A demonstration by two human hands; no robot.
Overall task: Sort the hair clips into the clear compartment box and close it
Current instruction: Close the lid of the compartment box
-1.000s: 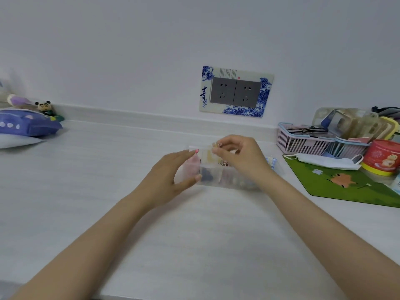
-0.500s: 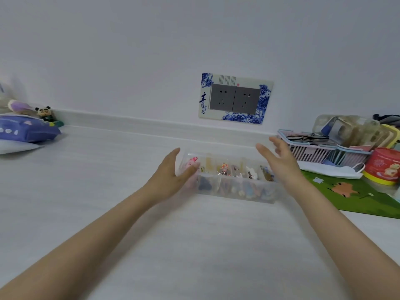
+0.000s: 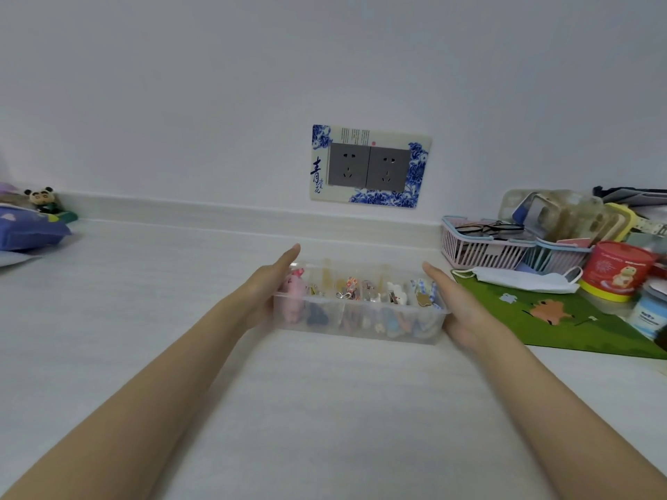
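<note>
You are in a home, at a white desk (image 3: pixel 325 409) set against a plain wall. The double wall socket (image 3: pixel 368 171) in front of you has a blue-and-white flowered surround, a household touch. To your right lie personal things: glasses (image 3: pixel 487 227) in a pink basket (image 3: pixel 480 252), a face mask (image 3: pixel 523 279), a green cartoon mat (image 3: pixel 577 330) and a red tin (image 3: pixel 620 270). Far left sits a small panda toy (image 3: pixel 41 196) by a purple soft pack (image 3: pixel 29 229).

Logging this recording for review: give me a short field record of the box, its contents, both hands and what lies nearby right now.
box: clear compartment box on the white counter
contents: hair clips in several compartments
lid: cannot tell whether on
left hand: fingers straight, at the left end
right hand: fingers straight, at the right end
right of box: green mat, face mask
</note>
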